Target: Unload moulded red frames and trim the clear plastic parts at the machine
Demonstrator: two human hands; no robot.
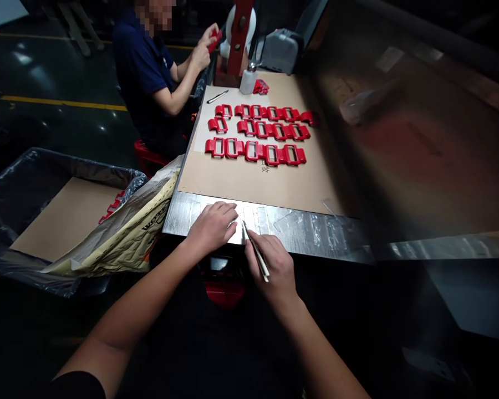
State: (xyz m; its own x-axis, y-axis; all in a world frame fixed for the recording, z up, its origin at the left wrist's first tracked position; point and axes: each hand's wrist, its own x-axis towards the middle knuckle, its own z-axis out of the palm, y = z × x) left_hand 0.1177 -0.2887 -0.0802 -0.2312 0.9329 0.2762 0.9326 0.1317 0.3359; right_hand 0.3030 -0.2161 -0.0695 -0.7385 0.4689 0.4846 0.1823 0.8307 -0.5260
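My right hand (pixel 274 266) is closed around a pair of tweezers (pixel 258 252). Their tips point away from me, down at the bare metal edge (pixel 178 216) of the table. Beside them, my left hand (pixel 214 224) rests on that metal edge with bent fingers, thumb and forefinger a little apart. Whatever lies beneath its palm is hidden. Clear rectangular pieces (pixel 263 220) lie on the metal around both hands. Beyond, on brown cardboard (pixel 228 180), red plastic frames (pixel 251 151) with rectangular windows stand in rows.
A white bottle (pixel 248 80), a dark pen-like tool (pixel 217 97) and more red parts (pixel 261 87) lie farther back. At the left sits a co-worker (pixel 145 83) holding a red part. A plastic-lined bin (pixel 29 166) with cardboard and a printed sack (pixel 125 233) stands nearer.
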